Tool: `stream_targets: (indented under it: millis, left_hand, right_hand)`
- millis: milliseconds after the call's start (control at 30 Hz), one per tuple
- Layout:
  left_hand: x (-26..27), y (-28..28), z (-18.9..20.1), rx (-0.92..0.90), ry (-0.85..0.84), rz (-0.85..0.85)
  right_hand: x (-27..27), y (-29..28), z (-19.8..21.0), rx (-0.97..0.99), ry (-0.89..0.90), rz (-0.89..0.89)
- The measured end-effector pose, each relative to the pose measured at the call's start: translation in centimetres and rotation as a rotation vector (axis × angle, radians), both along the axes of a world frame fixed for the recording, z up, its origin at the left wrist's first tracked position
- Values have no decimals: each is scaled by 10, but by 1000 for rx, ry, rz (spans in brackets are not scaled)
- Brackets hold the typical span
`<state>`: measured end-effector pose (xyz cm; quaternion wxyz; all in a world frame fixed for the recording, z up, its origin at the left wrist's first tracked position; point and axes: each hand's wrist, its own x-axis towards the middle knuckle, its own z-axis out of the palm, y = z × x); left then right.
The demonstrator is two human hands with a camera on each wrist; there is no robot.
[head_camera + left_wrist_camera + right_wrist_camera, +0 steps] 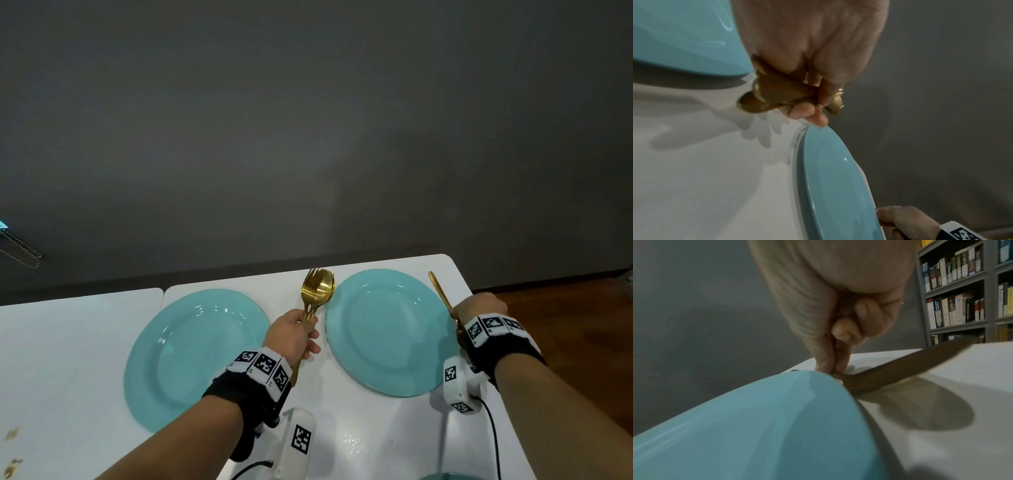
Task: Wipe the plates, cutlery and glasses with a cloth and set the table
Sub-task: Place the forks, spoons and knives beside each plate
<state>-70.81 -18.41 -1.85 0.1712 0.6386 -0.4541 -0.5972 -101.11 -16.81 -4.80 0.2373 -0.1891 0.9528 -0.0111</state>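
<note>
Two turquoise plates lie on the white table [342, 431]: the left plate [191, 356] and the right plate [387, 332]. Between them my left hand [298, 334] grips a bundle of gold cutlery [317, 291], forks and spoons with their heads pointing away from me. In the left wrist view the bundle's handles [777, 95] stick out below my curled fingers. At the right plate's [748, 426] right rim, my right hand [474, 310] pinches a gold knife [440, 291] by its handle. Its blade [906, 368] hovers low over the table.
The table's right edge [479, 308] runs just beside my right hand, with wooden floor [582, 325] beyond. A grey wall stands behind the table. A bookshelf [966, 288] shows in the right wrist view. The rim of another turquoise dish [445, 476] peeks in at the bottom.
</note>
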Motion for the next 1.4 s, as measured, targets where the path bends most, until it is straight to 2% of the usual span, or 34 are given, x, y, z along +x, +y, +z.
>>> stream_targets:
  millis: [167,233,333,400,500,600,700,800,967,1133,1233,1400]
  left_hand:
    - [2,0,-3,1,-27,42]
    - [2,2,-3,8,-21,34]
    - [0,3,-1,20,-22,22]
    - [-1,3,1,43,-2,15]
    - [2,5,5,77,69,33]
    - [9,6,11,97,129,44]
    - [15,5,13,142,158,58]
    - [20,4,18,183,118,16]
    - [27,9,27,90,6,-63]
    - [33,15,28,-17,-105,-76]
    - [37,17,31,-69,-162,-155]
    - [42,19,34,-53,-194,-208]
  right_hand:
    - [4,3,11,-40,5,2]
    - [14,3,27,-108,27,104]
    - [52,2,49,-335,28,335]
    - [89,2,57,-439,-9,583]
    - [142,10,66,-462,-78,966]
    - [173,14,66,-458,-76,1150]
    - [186,15,62,-429,-78,1209]
    - [192,16,63,-417,-75,1227]
    - [201,15,69,-393,-27,1266]
    - [212,8,74,-280,40,1421]
    - [216,4,78,-233,43,1482]
    - [215,4,88,-185,103,1609]
